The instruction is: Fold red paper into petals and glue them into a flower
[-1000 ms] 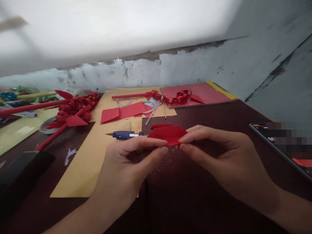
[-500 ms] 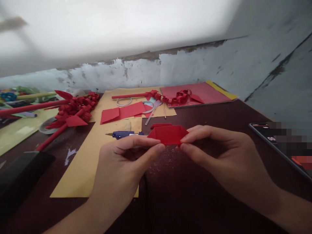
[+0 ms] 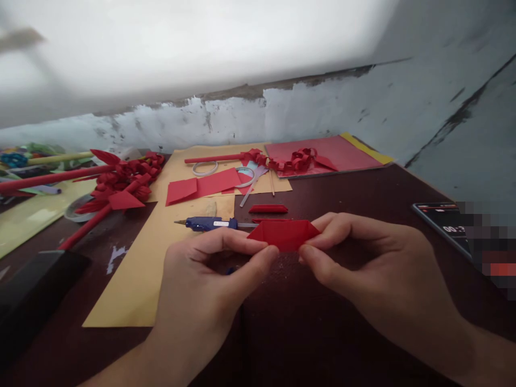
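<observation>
A small folded piece of red paper (image 3: 285,235), with slanted creases at both ends, is held up over the dark table between my two hands. My left hand (image 3: 215,274) pinches its lower left part between thumb and forefinger. At the lower right end, my right hand (image 3: 363,258) grips it in the same way. Just beyond it on the table lies a narrow folded red paper strip (image 3: 268,208), with another partly hidden behind the held piece. A blue glue gun (image 3: 209,223) rests behind my left hand, its nozzle pointing left; my hand hides part of it.
Yellow paper (image 3: 129,290) covers the table's left middle. Red paper pieces (image 3: 213,185), tape rolls (image 3: 205,169) and a red paper chain (image 3: 290,163) lie farther back. Red paper flowers (image 3: 124,185) are at left, near a black box (image 3: 44,285). A phone (image 3: 441,226) lies at right.
Both hands have moved slightly down and toward me with the folded red paper. More of the glue gun and the red strip behind it now shows.
</observation>
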`<action>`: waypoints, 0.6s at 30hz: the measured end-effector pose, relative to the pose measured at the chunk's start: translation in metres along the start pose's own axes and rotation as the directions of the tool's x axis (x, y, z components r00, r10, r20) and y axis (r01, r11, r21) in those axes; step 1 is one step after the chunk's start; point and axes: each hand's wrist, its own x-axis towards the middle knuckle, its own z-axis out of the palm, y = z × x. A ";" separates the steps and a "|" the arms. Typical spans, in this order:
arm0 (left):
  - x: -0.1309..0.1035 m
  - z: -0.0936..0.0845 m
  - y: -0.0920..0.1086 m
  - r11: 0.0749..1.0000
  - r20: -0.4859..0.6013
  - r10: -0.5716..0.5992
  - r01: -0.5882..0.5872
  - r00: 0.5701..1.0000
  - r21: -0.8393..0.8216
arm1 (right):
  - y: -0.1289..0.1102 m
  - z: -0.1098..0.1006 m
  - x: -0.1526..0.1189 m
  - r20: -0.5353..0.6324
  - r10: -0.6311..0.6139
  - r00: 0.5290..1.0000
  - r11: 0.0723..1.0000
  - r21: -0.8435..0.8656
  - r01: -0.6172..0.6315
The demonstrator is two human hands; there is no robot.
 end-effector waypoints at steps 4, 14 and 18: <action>0.000 0.000 0.003 0.999 0.002 -0.019 0.019 1.000 0.027 | 0.001 0.000 0.000 0.001 -0.003 1.000 1.000 -0.004 0.003; -0.001 0.004 0.001 0.997 -0.014 -0.038 0.037 0.999 -0.065 | 0.002 0.000 0.002 -0.013 -0.017 1.000 0.999 -0.029 0.016; -0.003 0.003 0.003 1.000 -0.026 -0.019 0.019 0.999 0.001 | 0.000 0.000 0.002 -0.002 -0.024 1.000 0.999 -0.021 0.024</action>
